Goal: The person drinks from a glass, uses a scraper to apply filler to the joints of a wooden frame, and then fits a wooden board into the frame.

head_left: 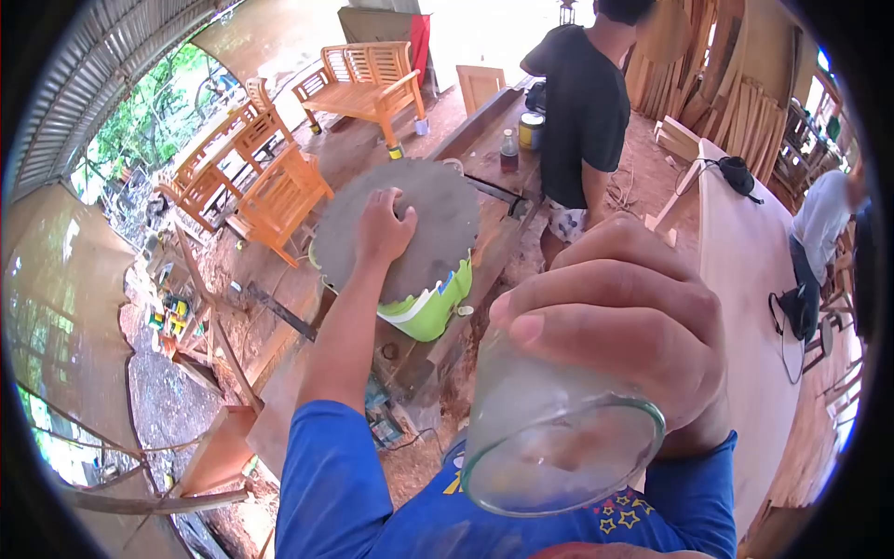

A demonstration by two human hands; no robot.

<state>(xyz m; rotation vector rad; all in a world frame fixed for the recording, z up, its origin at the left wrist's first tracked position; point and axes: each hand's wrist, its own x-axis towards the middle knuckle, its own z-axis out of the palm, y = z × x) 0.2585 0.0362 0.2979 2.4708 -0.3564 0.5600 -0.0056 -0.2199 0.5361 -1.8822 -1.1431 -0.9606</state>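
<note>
Close to the camera, my right hand is wrapped round a clear drinking glass, which is tilted with its rim toward my body. Whether any liquid is inside, I cannot make out. My left hand rests on a round grey disc-shaped lid, its thumb apart from the fingers. Beneath the lid is a bright green container, partly hidden by it, on a wooden bench.
A person in a dark shirt stands beyond the bench, near a bottle of dark liquid and a can. Wooden benches stand at the back left. A long pale board runs along the right, with another person past it.
</note>
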